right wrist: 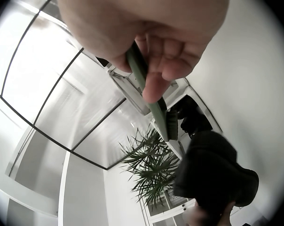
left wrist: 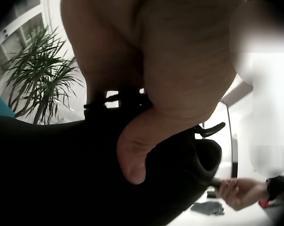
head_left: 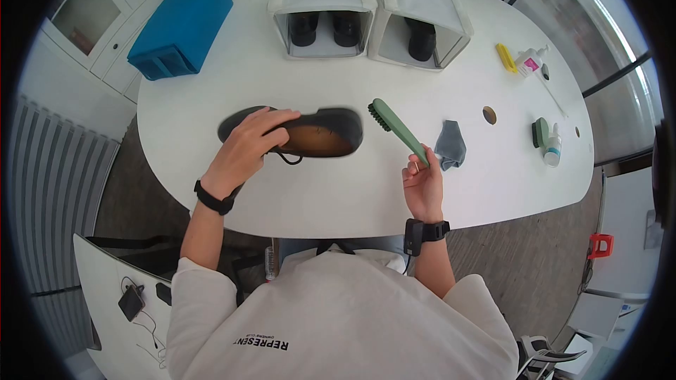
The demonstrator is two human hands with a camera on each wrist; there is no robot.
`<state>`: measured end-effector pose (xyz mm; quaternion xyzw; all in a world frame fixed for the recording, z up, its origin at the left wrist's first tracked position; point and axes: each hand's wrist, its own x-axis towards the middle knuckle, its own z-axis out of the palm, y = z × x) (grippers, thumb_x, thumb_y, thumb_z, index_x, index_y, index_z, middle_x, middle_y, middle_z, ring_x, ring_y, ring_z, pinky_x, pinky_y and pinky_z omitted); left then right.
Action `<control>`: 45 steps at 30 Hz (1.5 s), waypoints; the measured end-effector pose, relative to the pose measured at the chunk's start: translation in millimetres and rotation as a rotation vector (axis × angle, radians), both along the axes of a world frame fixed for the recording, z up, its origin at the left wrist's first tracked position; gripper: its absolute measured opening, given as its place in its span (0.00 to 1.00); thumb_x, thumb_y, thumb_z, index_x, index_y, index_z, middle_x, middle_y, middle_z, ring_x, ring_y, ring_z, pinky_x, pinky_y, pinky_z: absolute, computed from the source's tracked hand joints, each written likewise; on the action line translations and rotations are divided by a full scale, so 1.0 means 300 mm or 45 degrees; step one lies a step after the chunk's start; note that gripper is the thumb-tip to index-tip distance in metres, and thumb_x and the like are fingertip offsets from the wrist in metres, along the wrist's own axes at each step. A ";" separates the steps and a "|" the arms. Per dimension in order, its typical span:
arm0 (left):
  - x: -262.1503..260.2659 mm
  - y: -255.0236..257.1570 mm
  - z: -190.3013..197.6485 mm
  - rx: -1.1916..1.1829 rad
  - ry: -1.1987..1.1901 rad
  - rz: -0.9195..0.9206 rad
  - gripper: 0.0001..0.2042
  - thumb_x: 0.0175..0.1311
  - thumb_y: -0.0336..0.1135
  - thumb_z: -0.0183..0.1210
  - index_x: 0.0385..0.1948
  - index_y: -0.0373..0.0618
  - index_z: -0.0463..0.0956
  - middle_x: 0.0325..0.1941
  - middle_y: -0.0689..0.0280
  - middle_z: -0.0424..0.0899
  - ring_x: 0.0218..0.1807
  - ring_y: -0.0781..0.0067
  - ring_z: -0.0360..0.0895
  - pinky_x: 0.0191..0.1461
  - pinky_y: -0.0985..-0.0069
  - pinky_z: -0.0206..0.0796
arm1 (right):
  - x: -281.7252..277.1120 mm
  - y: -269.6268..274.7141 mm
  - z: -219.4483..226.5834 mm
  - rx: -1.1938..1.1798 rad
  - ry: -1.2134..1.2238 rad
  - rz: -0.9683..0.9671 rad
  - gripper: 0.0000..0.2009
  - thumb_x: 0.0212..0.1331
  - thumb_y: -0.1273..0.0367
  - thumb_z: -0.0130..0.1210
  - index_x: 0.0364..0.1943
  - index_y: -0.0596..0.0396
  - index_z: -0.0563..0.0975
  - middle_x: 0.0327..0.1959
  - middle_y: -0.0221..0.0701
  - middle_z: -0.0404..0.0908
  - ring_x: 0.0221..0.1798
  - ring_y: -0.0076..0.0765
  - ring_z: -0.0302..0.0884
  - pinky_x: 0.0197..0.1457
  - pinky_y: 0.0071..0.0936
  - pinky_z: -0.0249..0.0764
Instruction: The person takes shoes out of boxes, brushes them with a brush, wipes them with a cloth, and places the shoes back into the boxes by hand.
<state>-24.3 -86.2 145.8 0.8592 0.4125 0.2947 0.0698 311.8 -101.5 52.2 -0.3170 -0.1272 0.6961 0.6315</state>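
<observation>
Shirt (head_left: 338, 309) reads "REPRESENT"; fingers (head_left: 277, 119) hold 1 shoe (head_left: 313, 137), 1 brush (head_left: 398, 129).

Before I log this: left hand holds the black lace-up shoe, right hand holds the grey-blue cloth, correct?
Not quite: the head view shows the right hand holding a green, long-handled bristle brush; the grey-blue cloth lies on the white table. The left hand does hold the shoe.

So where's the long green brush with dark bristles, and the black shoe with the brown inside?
Long green brush (head_left: 401, 131): head view, its handle.
Black shoe (head_left: 314, 140): head view, its brown inside.
</observation>
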 end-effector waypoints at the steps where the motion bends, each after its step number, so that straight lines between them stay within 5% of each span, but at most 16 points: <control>1: -0.005 0.003 -0.018 -0.046 0.141 -0.030 0.12 0.44 0.13 0.53 0.25 0.41 0.62 0.56 0.61 0.76 0.58 0.55 0.72 0.65 0.63 0.62 | 0.006 -0.004 -0.010 -0.006 0.002 0.005 0.10 0.68 0.63 0.47 0.44 0.53 0.72 0.29 0.29 0.82 0.25 0.20 0.72 0.32 0.18 0.67; 6: -0.039 0.014 -0.087 -0.079 0.291 0.106 0.11 0.49 0.13 0.50 0.29 0.42 0.67 0.56 0.62 0.75 0.63 0.57 0.69 0.70 0.53 0.55 | 0.014 -0.017 -0.062 -0.067 0.002 0.022 0.09 0.68 0.63 0.48 0.44 0.52 0.73 0.29 0.29 0.82 0.25 0.20 0.72 0.32 0.17 0.67; 11: 0.110 -0.086 -0.014 -0.135 0.526 0.288 0.20 0.46 0.28 0.67 0.44 0.46 0.73 0.67 0.60 0.61 0.73 0.60 0.50 0.74 0.43 0.29 | 0.009 -0.025 -0.088 -0.114 0.015 0.022 0.09 0.68 0.63 0.48 0.44 0.52 0.73 0.29 0.29 0.82 0.25 0.19 0.71 0.32 0.17 0.67; 14: 0.202 -0.112 -0.062 -0.190 0.270 0.178 0.25 0.47 0.32 0.67 0.51 0.46 0.72 0.63 0.60 0.64 0.71 0.61 0.53 0.73 0.42 0.34 | 0.013 -0.033 -0.099 -0.124 0.030 0.047 0.09 0.67 0.63 0.48 0.44 0.51 0.73 0.29 0.29 0.82 0.26 0.19 0.71 0.32 0.17 0.67; 15: 0.221 -0.117 -0.109 -0.142 0.192 0.185 0.24 0.48 0.34 0.67 0.50 0.46 0.72 0.53 0.63 0.73 0.63 0.66 0.66 0.73 0.42 0.33 | 0.014 -0.030 -0.099 -0.120 0.039 0.053 0.09 0.67 0.63 0.49 0.44 0.51 0.73 0.29 0.29 0.82 0.26 0.19 0.71 0.32 0.17 0.67; 18: 0.263 -0.130 -0.194 -0.398 0.209 0.237 0.21 0.50 0.33 0.65 0.48 0.44 0.72 0.42 0.62 0.80 0.52 0.66 0.75 0.74 0.45 0.29 | 0.021 -0.027 -0.103 -0.115 0.018 0.067 0.08 0.67 0.64 0.49 0.43 0.51 0.73 0.28 0.28 0.82 0.26 0.20 0.71 0.33 0.17 0.67; 19: 0.272 -0.120 -0.210 -0.235 0.117 0.247 0.17 0.54 0.30 0.63 0.45 0.42 0.73 0.32 0.63 0.81 0.42 0.66 0.78 0.74 0.45 0.27 | 0.022 -0.026 -0.104 -0.118 0.016 0.068 0.08 0.67 0.64 0.49 0.43 0.51 0.73 0.28 0.28 0.82 0.26 0.20 0.71 0.33 0.17 0.67; 25: 0.225 -0.095 -0.141 -0.261 -0.346 0.273 0.08 0.59 0.27 0.57 0.39 0.38 0.74 0.31 0.63 0.81 0.35 0.64 0.78 0.74 0.45 0.24 | 0.008 -0.043 -0.053 -0.013 0.125 0.089 0.09 0.69 0.63 0.46 0.43 0.51 0.74 0.25 0.26 0.80 0.24 0.19 0.69 0.31 0.18 0.64; 29: 0.206 -0.094 -0.035 -0.253 -0.831 0.131 0.07 0.63 0.31 0.54 0.36 0.36 0.71 0.27 0.62 0.80 0.33 0.65 0.77 0.76 0.51 0.18 | 0.006 -0.059 0.038 0.182 0.246 0.123 0.10 0.70 0.62 0.44 0.43 0.51 0.74 0.23 0.26 0.78 0.23 0.19 0.66 0.28 0.19 0.59; 34: 0.232 -0.106 -0.059 -0.212 -0.942 -0.021 0.09 0.64 0.31 0.54 0.37 0.33 0.71 0.28 0.61 0.79 0.36 0.67 0.76 0.77 0.53 0.20 | -0.021 -0.055 0.152 0.436 0.003 0.271 0.11 0.70 0.60 0.45 0.43 0.52 0.72 0.24 0.30 0.80 0.21 0.23 0.67 0.29 0.20 0.61; 45: 0.234 -0.140 -0.092 -0.244 -1.249 -0.130 0.11 0.64 0.33 0.55 0.39 0.32 0.71 0.38 0.59 0.79 0.50 0.69 0.72 0.77 0.56 0.28 | -0.053 -0.046 0.099 0.273 0.017 0.231 0.12 0.70 0.59 0.44 0.43 0.52 0.72 0.22 0.31 0.79 0.19 0.24 0.66 0.27 0.21 0.61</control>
